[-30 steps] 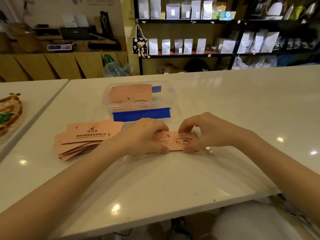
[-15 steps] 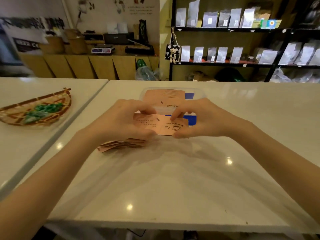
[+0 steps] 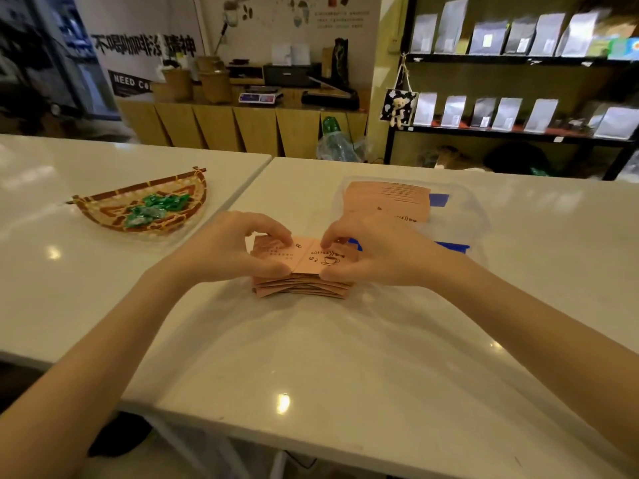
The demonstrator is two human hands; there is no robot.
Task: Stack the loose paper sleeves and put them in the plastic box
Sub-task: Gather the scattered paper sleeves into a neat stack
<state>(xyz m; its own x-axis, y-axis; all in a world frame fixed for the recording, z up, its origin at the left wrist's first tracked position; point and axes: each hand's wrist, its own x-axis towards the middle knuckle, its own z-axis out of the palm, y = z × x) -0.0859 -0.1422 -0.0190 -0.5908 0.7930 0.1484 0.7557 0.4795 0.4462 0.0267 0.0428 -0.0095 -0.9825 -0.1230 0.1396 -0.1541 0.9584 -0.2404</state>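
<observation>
Both hands: left hand [image 3: 235, 250], right hand [image 3: 377, 252] fingers pinched on paper sleeves [image 3: 304, 267].

A single head-worn wide-angle camera looks forward and down over the white bench [image 3: 345, 357] from the person's own standpoint. Both forearms reach in from the lower corners, close below it. Shelving [image 3: 518, 133] stands far behind.

I see the sleeve stack [image 3: 301, 288] on the table [image 3: 345, 368], the plastic box [image 3: 479, 219] behind it, the basket [image 3: 103, 216] far left.
</observation>
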